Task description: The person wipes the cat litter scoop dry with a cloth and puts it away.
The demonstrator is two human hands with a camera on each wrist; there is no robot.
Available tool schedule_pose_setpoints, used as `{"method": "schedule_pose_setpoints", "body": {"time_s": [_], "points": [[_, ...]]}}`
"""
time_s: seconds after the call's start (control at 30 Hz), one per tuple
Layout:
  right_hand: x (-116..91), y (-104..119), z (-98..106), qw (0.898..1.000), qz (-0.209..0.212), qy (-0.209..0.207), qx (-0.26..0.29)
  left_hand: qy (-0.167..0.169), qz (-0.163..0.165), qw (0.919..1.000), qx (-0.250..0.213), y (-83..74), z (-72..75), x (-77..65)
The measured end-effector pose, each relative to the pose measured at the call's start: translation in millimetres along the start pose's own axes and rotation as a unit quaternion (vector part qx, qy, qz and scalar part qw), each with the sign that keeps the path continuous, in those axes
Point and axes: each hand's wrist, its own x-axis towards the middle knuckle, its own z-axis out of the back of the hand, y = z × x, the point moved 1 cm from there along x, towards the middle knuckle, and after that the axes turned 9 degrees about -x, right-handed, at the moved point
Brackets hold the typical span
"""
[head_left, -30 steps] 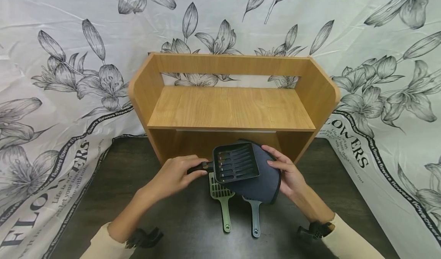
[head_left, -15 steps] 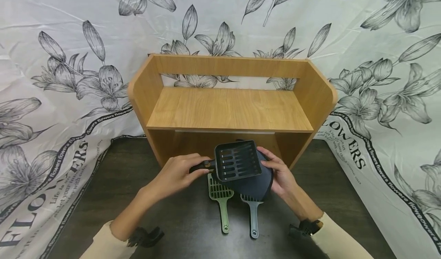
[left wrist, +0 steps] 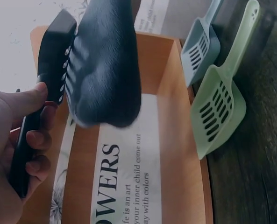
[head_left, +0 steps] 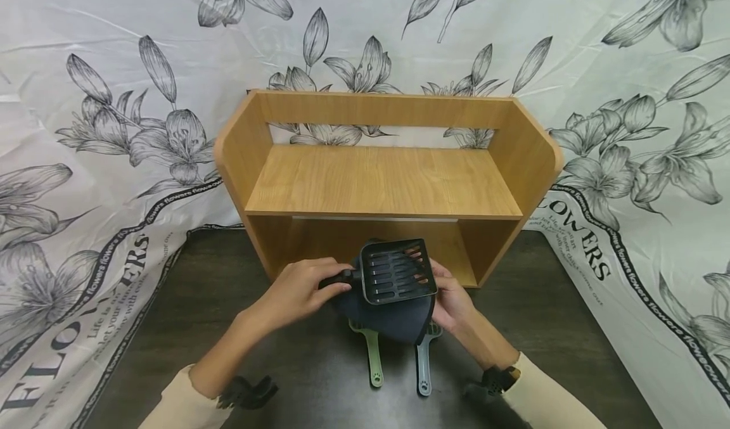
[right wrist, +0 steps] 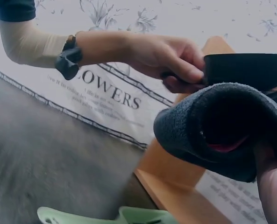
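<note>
My left hand [head_left: 302, 286] grips the handle of a black slotted litter scoop [head_left: 396, 270], fingers wrapped round it in the left wrist view. A dark blue cloth [head_left: 390, 321] with black edging lies behind and below the scoop's head in the head view. My right hand [head_left: 450, 299] holds this cloth from the right, with the thumb [right wrist: 273, 196] over its edge in the right wrist view. There the cloth curves into a rounded hollow close to the black scoop. The right hand's other fingers are mostly hidden by the cloth.
A green litter scoop [head_left: 373, 359] and a pale blue one [head_left: 423, 365] lie side by side on the dark table [head_left: 308, 378], heads partly covered in the head view. Behind them stands a two-level wooden shelf [head_left: 382, 179]. Flower-printed fabric [head_left: 114, 99] hangs at the back and sides.
My right hand has moved left and slightly down with the cloth, which now reaches under the scoop's handle and covers the green scoop's head. The left hand has barely moved, still gripping the black scoop.
</note>
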Motion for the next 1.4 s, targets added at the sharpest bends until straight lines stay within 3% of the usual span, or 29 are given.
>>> {"method": "schedule_pose_setpoints", "body": {"time_s": [0.17, 0.37, 0.5, 0.7, 0.83, 0.97, 1.07, 1.17, 1.2, 1.33, 1.4], "points": [[-8.9, 25.3, 0.4, 0.999, -0.012, -0.02, -0.035, -0.002, 0.006, 1.0, -0.006, 4.9, 5.6, -7.9], [-19.1, 56.2, -8.2, 0.997, 0.005, -0.035, -0.067, -0.002, 0.033, 0.9994, 0.015, 12.4, 10.2, -22.2], [-28.5, 65.9, -19.2, 0.985, 0.017, -0.086, -0.148, 0.002, 0.061, 0.9976, 0.033, 15.5, 12.2, -29.8], [-44.6, 65.1, -39.7, 0.948, 0.039, -0.155, -0.276, -0.015, 0.103, 0.9931, 0.053, 20.0, 15.6, -37.5], [-49.6, 54.9, -55.3, 0.914, 0.074, -0.179, -0.357, -0.03, 0.122, 0.9907, 0.053, 19.5, 14.7, -38.2], [-50.7, 39.1, -69.5, 0.865, 0.114, -0.19, -0.45, -0.052, 0.145, 0.9866, 0.055, 18.5, 11.5, -36.6], [-49.6, 25.3, -77.0, 0.815, 0.141, -0.189, -0.529, -0.067, 0.159, 0.9831, 0.062, 16.9, 7.3, -33.8], [-46.3, 9.5, -81.1, 0.785, 0.167, -0.182, -0.568, -0.076, 0.17, 0.9807, 0.058, 13.7, 1.5, -29.7], [-44.7, 3.5, -81.8, 0.782, 0.175, -0.178, -0.571, -0.079, 0.173, 0.98, 0.057, 12.3, -0.7, -28.0], [-37.5, -21.5, -82.8, 0.793, 0.194, -0.15, -0.558, -0.086, 0.186, 0.9782, 0.036, 4.6, -9.1, -19.9], [-33.7, -33.1, -81.9, 0.78, 0.208, -0.134, -0.575, -0.086, 0.179, 0.9797, 0.029, 1.1, -13.8, -15.6]]}}
